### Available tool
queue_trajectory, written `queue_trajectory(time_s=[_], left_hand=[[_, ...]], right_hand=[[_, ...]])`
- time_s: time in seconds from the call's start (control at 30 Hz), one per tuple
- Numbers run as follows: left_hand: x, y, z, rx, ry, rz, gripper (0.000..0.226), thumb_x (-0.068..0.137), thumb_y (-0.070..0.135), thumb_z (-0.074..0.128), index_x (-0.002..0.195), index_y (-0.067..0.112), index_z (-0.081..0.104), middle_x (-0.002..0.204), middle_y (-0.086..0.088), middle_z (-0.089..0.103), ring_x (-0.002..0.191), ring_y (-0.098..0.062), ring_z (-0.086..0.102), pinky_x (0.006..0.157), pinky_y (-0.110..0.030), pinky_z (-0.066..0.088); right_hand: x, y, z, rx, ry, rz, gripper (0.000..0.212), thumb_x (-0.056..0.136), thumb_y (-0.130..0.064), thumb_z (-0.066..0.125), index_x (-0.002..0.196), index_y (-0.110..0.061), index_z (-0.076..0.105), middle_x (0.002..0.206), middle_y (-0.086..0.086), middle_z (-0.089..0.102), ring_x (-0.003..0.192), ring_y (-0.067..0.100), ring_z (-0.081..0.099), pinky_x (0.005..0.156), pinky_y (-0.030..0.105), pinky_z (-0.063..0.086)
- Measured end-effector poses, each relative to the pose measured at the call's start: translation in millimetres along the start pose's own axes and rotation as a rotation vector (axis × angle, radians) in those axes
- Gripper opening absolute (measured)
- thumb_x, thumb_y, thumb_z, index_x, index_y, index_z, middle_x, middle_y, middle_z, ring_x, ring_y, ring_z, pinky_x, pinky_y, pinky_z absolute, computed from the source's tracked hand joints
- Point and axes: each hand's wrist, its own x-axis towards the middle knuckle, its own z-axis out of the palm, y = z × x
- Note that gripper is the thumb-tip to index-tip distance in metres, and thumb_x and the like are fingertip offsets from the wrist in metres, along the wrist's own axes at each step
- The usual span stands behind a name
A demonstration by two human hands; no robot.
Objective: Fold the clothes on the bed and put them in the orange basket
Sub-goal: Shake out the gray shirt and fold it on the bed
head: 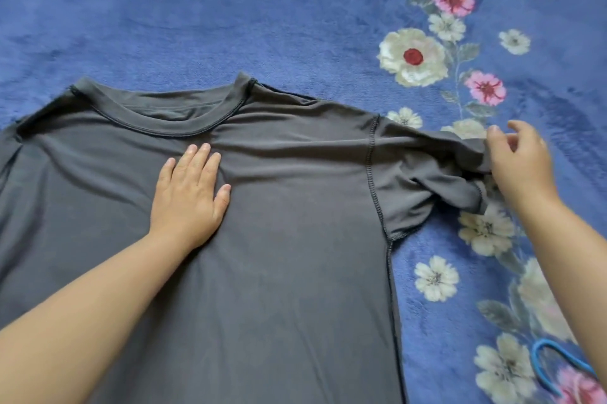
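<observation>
Lying flat on the blue floral blanket (pixel 230 9), the grey t-shirt (pixel 279 255) looks thin, floppy and light, so grab hems and seams. Left hand (pixel 189 193) presses flat mid-chest, fingers straight. At its 3 o'clock, right hand (pixel 517 163) pinches the sleeve (pixel 427 183) end.

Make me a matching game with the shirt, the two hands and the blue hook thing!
Things:
1. left hand
2. right hand
3. grey shirt
4. blue hook

What each one is doing:
A. pinching the shirt's sleeve
B. spread out on the flowery blue blanket
C. lying flat on the shirt's chest
D. resting on the blanket near the right forearm

Pairs: 1-C, 2-A, 3-B, 4-D
</observation>
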Motion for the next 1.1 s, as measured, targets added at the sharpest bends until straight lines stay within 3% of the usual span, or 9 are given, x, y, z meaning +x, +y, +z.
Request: queue_trajectory(time_s=[0.13,0.27,0.4,0.53,0.63,0.77,0.93,1.0,1.1], left_hand=[[3,6,-8,-0.017,0.128,0.054,0.055,0.08,0.033,0.034,0.115,-0.002,0.056,0.128,-0.023,0.05,0.116,-0.035,0.044,0.089,-0.056,0.041],[43,32,-33,-0.164,0.263,0.156,0.04,0.081,0.024,0.035,0.11,0.003,0.053,0.112,-0.012,0.046,0.087,-0.036,0.049,0.065,-0.051,0.05],[96,74,-58,-0.147,0.157,0.195,0.034,0.092,0.014,0.041,0.121,0.002,0.054,0.129,-0.015,0.047,0.101,-0.039,0.055,0.074,-0.049,0.049],[136,98,-57,-0.02,-0.043,0.115,0.03,0.096,0.024,0.046,0.122,0.01,0.051,0.136,-0.008,0.035,0.105,-0.035,0.053,0.079,-0.04,0.041],[150,99,-50,0.017,-0.093,0.084,0.025,0.098,0.024,0.043,0.11,0.008,0.059,0.12,-0.014,0.044,0.102,-0.037,0.053,0.077,-0.037,0.039],[163,101,-55,-0.026,0.048,0.053,0.025,0.1,0.016,0.035,0.11,-0.001,0.05,0.114,-0.022,0.045,0.099,-0.04,0.05,0.076,-0.042,0.036],[165,104,-42,-0.014,-0.004,-0.036,0.019,0.098,0.01,0.037,0.111,-0.001,0.047,0.116,-0.023,0.044,0.103,-0.041,0.048,0.076,-0.042,0.035],[156,108,-39,-0.121,0.021,-0.082,0.025,0.097,0.012,0.038,0.117,-0.001,0.043,0.122,-0.024,0.04,0.106,-0.042,0.047,0.083,-0.045,0.036],[134,112,-35,-0.211,0.182,-0.011,0.038,0.093,0.015,0.046,0.128,-0.001,0.042,0.135,-0.023,0.034,0.115,-0.042,0.043,0.092,-0.046,0.034]], right_hand=[[-13,20,8,-0.012,-0.198,0.014,0.086,0.075,-0.043,0.071,0.142,-0.01,0.03,0.139,0.014,0.042,0.127,0.026,0.041,0.104,0.037,0.031],[-5,39,20,0.461,-0.115,0.352,0.094,0.066,-0.029,0.079,0.143,-0.018,0.025,0.116,0.006,0.056,0.108,0.025,0.058,0.095,0.044,0.046],[-2,41,34,0.643,-0.229,0.375,0.025,0.083,-0.012,0.067,0.106,-0.007,0.06,0.076,-0.001,0.07,0.071,0.012,0.067,0.064,0.025,0.054],[2,55,44,0.644,-0.161,0.311,0.009,0.086,-0.016,0.063,0.094,-0.018,0.06,0.104,0.013,0.065,0.088,0.022,0.061,0.081,0.037,0.05],[-1,62,47,0.751,-0.128,0.224,0.029,0.082,-0.025,0.068,0.107,-0.012,0.06,0.096,0.003,0.066,0.087,0.015,0.061,0.068,0.015,0.051],[-2,67,46,0.883,-0.231,0.188,0.094,0.028,-0.061,0.086,0.105,-0.014,0.058,0.093,-0.002,0.069,0.081,0.007,0.066,0.07,0.019,0.054],[3,69,51,0.831,-0.125,0.223,0.021,0.079,-0.007,0.069,0.093,-0.019,0.06,0.086,-0.003,0.07,0.08,0.011,0.064,0.078,0.028,0.052],[9,67,52,0.856,-0.11,0.269,0.007,0.084,-0.015,0.065,0.083,-0.021,0.062,0.073,-0.011,0.07,0.073,0.004,0.064,0.073,0.022,0.052],[13,64,54,0.78,-0.044,0.309,0.018,0.087,-0.031,0.062,0.073,-0.02,0.057,0.077,-0.007,0.064,0.071,0.007,0.059,0.071,0.023,0.048]])
